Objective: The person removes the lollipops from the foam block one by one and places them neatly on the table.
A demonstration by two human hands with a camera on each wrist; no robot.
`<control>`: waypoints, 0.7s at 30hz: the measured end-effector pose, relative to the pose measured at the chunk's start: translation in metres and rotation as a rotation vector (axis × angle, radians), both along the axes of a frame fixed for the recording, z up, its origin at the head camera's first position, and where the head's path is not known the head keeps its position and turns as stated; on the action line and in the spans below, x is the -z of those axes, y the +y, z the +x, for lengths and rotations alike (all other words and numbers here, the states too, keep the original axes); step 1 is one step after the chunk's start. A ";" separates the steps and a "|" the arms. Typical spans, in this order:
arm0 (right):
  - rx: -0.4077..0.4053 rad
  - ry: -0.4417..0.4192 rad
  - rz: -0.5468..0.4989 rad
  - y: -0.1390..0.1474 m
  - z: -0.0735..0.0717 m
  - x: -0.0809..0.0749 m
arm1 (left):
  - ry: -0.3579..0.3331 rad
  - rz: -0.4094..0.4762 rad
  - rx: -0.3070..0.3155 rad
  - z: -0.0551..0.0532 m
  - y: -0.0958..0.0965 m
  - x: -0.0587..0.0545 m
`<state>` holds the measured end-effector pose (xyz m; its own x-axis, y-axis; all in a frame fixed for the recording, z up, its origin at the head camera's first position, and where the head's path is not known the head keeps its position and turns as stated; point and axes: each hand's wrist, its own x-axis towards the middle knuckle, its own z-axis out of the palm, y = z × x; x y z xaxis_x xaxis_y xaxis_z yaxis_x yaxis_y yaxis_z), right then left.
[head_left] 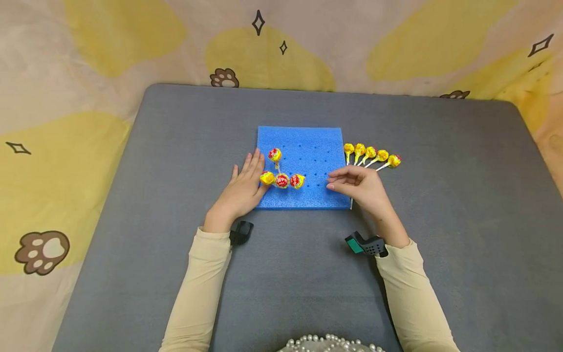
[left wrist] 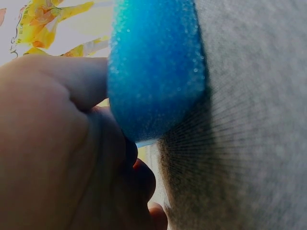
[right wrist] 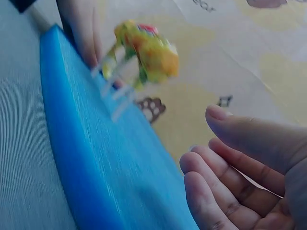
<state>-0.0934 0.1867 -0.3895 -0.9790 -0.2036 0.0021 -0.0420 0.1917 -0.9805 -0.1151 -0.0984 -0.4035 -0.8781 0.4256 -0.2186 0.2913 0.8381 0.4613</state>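
Note:
A blue foam board (head_left: 316,142) with rows of small holes lies on the table. Toward its left side several lollipops (head_left: 282,181) in yellow and red wrappers stand with their sticks in the foam. My left hand (head_left: 244,188) rests along the board's left edge with fingers extended; in the left wrist view the thumb (left wrist: 81,79) lies against the blue foam (left wrist: 156,62). Over the board's right part hovers my right hand (head_left: 358,188), fingers loosely bent. The right wrist view shows nothing between its thumb (right wrist: 259,139) and fingers.
Several more lollipops (head_left: 371,152) lie fanned out on the grey table (head_left: 453,195) beyond the right hand, beside the board. One white stick (head_left: 351,203) shows below that hand at the board's right edge. A patterned cloth (head_left: 308,54) hangs behind the table.

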 end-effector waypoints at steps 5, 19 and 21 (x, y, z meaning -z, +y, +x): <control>-0.058 0.008 -0.013 -0.021 -0.007 -0.004 | -0.008 -0.004 0.000 -0.001 0.000 0.000; -0.084 -0.023 -0.073 -0.048 -0.006 0.006 | -0.017 -0.010 -0.001 -0.001 0.001 0.000; -0.079 -0.015 -0.068 -0.049 -0.005 0.007 | -0.019 -0.013 -0.002 -0.001 0.002 -0.001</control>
<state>-0.0988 0.1375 -0.3964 -0.9599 -0.2804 0.0039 -0.0394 0.1210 -0.9919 -0.1163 -0.0967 -0.4026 -0.8746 0.4206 -0.2413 0.2805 0.8447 0.4558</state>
